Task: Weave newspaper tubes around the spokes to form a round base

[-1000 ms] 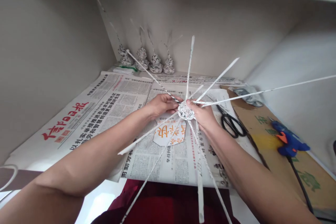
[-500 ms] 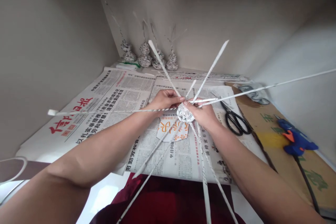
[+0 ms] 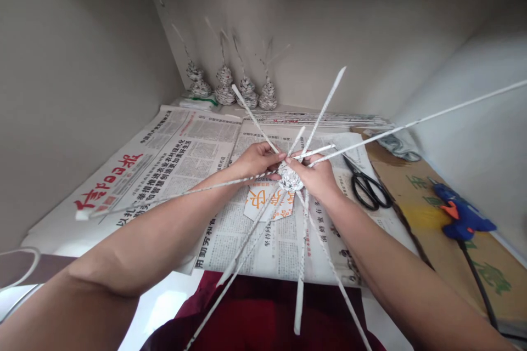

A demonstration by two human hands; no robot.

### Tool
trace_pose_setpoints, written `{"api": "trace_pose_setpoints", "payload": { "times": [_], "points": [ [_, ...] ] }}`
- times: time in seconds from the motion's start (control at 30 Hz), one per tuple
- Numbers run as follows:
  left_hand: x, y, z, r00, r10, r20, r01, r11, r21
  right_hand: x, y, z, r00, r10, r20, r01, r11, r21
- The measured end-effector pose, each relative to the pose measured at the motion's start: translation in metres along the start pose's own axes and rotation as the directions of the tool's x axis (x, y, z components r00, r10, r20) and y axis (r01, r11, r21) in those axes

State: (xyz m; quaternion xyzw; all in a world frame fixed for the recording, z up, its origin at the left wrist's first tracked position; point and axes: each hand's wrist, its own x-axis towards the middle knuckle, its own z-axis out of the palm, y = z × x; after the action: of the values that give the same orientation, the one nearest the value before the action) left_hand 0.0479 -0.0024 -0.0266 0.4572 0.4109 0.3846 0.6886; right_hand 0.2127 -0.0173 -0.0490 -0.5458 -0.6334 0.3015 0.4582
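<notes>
Between my hands is a small round woven piece point(image 3: 291, 178) of rolled newspaper, with several long paper strips radiating from it. My left hand point(image 3: 259, 160) pinches at its far left edge, thumb and fingers together around the strips. On the right side, my right hand point(image 3: 315, 173) grips the piece, its thumb tip close to the left thumb. One long paper strip point(image 3: 415, 122) runs out to the upper right, and others hang down toward my lap. Below the woven piece lies a white card point(image 3: 267, 208) with orange characters. The fingers behind the piece are partly hidden.
Newspaper sheets point(image 3: 164, 164) cover the table. Black-handled scissors point(image 3: 369, 192) lie right of my hands, with a blue glue gun point(image 3: 463, 211) on cardboard point(image 3: 415, 197) beyond. Several gourd-shaped woven pieces point(image 3: 247, 93) stand at the back wall, left of a bundle of paper rolls point(image 3: 329, 119).
The woven piece has turned and tilted slightly between my fingers. The left strip's end has dropped, and a lower strip has swung left. Both hands keep hold.
</notes>
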Motion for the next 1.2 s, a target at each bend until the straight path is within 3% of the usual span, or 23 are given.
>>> {"api": "trace_pose_setpoints", "payload": {
  "times": [0.23, 0.6, 0.9, 1.07, 1.2],
  "points": [
    [0.002, -0.003, -0.002, 0.999, -0.002, 0.038, 0.004, 0.999, -0.033, -0.003, -0.008, -0.001, 0.998, -0.003, -0.069, -0.001, 0.998, -0.061],
    [0.0, 0.001, 0.003, 1.0, -0.011, -0.007, 0.011, 1.0, 0.004, -0.004, -0.011, -0.001, 0.998, 0.018, -0.053, -0.023, 0.996, -0.085],
    [0.004, -0.004, -0.002, 0.999, 0.01, -0.032, -0.01, 1.0, -0.003, -0.003, -0.01, 0.0, 0.999, 0.006, -0.033, -0.005, 1.0, 0.016],
    [0.005, -0.001, -0.003, 0.994, 0.005, -0.111, -0.011, 0.999, -0.053, 0.001, -0.009, -0.006, 0.997, 0.052, 0.051, -0.06, 0.983, 0.171],
    [0.004, 0.002, -0.002, 0.986, -0.013, -0.168, -0.005, 0.994, -0.112, 0.002, -0.012, -0.007, 0.998, 0.061, 0.032, -0.067, 0.97, 0.234]
  ]
}}
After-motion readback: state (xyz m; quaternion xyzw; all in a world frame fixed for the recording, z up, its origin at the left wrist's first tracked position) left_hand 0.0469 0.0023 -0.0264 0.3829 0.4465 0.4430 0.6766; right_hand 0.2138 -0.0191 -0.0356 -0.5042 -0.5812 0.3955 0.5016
